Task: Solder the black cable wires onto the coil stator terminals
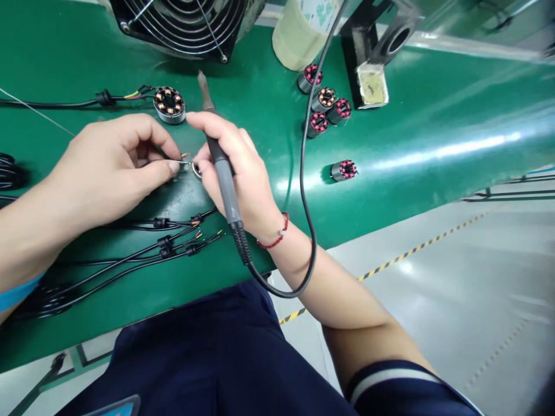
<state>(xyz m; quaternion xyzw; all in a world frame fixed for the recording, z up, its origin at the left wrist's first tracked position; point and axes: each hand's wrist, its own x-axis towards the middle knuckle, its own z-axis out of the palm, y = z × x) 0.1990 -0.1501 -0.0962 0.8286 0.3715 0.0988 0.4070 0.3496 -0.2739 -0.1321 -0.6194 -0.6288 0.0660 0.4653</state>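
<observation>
My left hand (113,159) pinches the stripped end of a thin wire (184,159) between thumb and forefinger. My right hand (236,170) grips a grey soldering iron (221,167), whose tip points up and away past my fingers. The same hand's fingertips hold a small metal motor stator (197,170) against the wire end. Most of that stator is hidden by my fingers. Both hands rest over the green bench mat (433,115).
A wired copper-coil stator (170,104) lies just beyond my hands. Several small stators (324,99) sit at centre right, and one more (343,170) lies apart from them. Black cable harnesses (173,237) lie near the front edge. A fan (186,23), a tape roll (299,34) and an iron stand (373,58) line the back.
</observation>
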